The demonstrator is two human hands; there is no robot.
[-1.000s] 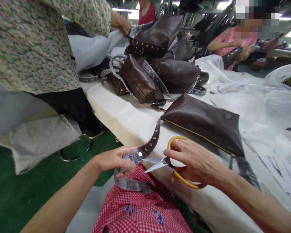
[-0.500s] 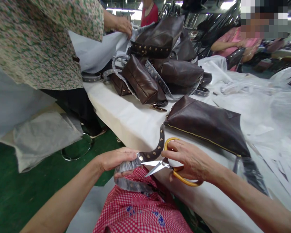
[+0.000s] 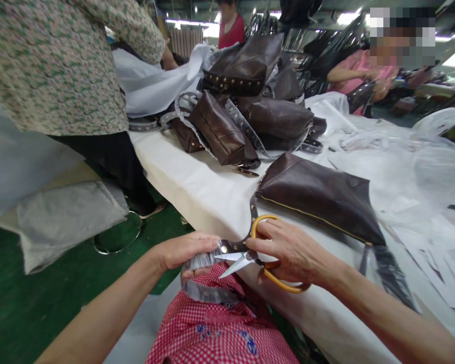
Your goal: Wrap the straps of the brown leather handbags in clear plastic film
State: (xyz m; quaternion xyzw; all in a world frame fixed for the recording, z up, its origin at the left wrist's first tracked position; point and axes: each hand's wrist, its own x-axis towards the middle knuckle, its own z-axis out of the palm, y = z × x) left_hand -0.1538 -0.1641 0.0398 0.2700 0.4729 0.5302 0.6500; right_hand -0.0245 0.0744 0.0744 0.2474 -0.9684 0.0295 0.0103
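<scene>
Between the thumb and fingers of my left hand (image 3: pixel 189 253) is a dark studded bag strap (image 3: pixel 233 246), part of it wrapped in clear plastic film (image 3: pixel 208 290). The strap runs up to a dark brown leather bag (image 3: pixel 318 194) lying on the table. My right hand (image 3: pixel 288 247) is closed round yellow-handled scissors (image 3: pixel 246 259). Their blades are spread and point left, with the upper tip at the wrapped part of the strap beside my left fingers. Whether the blade is under the film I cannot tell.
Several brown bags (image 3: pixel 220 131) are piled on the white table (image 3: pixel 197 187). Plastic sheets (image 3: pixel 413 151) spread over its right side. A person in a floral top (image 3: pixel 60 71) stands at the left near a stool (image 3: pixel 117 237); others work behind.
The scissors have moved left, bringing the upper blade tip onto the wrapped strap near my left hand. The person in the floral top has drawn their hand back, and the pale sheet has shifted.
</scene>
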